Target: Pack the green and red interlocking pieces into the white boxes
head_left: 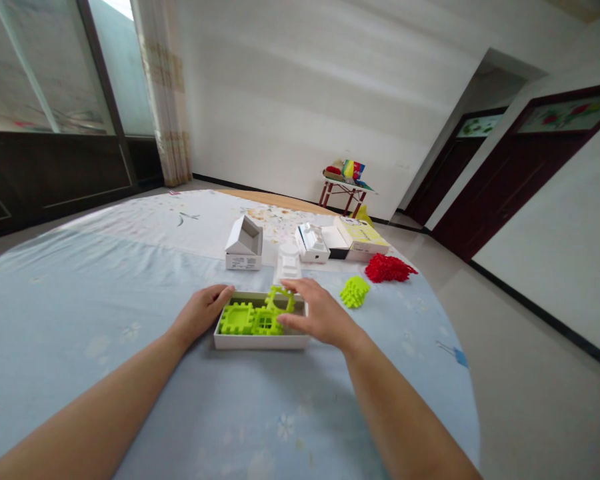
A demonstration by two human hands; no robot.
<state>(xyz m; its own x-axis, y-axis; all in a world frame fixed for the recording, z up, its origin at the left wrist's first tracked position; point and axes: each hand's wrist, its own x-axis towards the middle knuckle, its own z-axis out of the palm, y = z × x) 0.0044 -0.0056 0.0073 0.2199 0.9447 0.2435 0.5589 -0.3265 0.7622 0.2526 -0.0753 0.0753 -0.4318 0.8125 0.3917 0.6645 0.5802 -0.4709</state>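
Note:
A shallow white box (260,342) sits on the table, holding several lime-green plastic pieces with notched edges (237,318). My left hand (207,312) is closed on the box's left side, its fingertips at the far left corner. Over the right part of the box, my right hand (321,312) has thumb and fingers closed on a green notched frame piece (276,298), tilted above the others. A stack of similar green pieces (355,292) lies on the cloth to the right. Behind it is a heap of red plastic pieces (389,268).
Beyond the box are an open white carton (244,245), a white moulded tray (288,264), a small white box (313,243) and a yellow-topped box (364,235). A pale blue cloth (210,413) covers the round table. A small stand (349,186) is by the wall.

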